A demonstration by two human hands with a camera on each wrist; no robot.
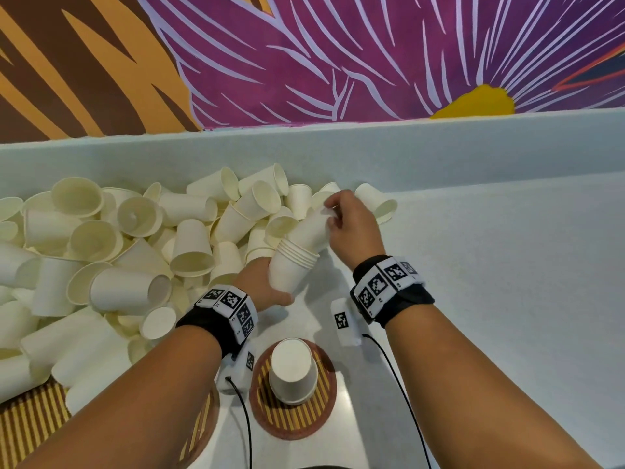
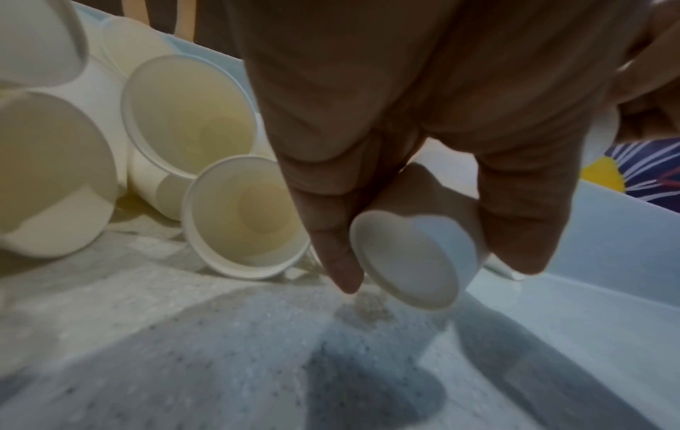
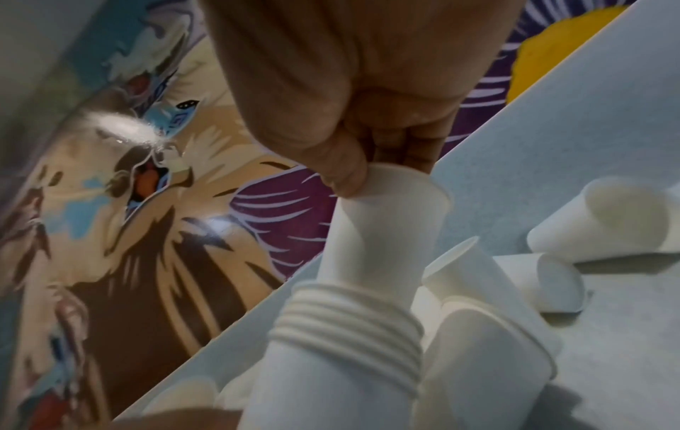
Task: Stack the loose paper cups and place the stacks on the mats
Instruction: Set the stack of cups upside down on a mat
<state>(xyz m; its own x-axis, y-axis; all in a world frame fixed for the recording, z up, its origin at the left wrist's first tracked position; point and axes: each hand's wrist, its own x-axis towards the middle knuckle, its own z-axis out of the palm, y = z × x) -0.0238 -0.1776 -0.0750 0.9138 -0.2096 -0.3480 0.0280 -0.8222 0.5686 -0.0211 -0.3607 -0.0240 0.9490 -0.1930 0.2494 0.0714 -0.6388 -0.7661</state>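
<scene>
My left hand (image 1: 270, 286) grips a tilted stack of white paper cups (image 1: 292, 269) round its lower part; the left wrist view shows the stack's base (image 2: 408, 261) between my left hand's (image 2: 434, 267) thumb and fingers. My right hand (image 1: 334, 208) pinches the upper end of a single cup (image 1: 313, 230) whose lower end sits partly inside the stack's open top. In the right wrist view my right hand (image 3: 379, 171) pinches that cup (image 3: 386, 232) above the stack's ringed rims (image 3: 345, 328). An upturned cup stack (image 1: 293, 370) stands on a round striped mat (image 1: 294, 421).
A big pile of loose cups (image 1: 101, 252) covers the left of the pale counter. One cup (image 1: 377, 201) lies at the back by the raised ledge (image 1: 338, 154). A second striped mat (image 1: 27, 421) lies front left, partly under cups. Bare counter (image 1: 507, 265) stretches right.
</scene>
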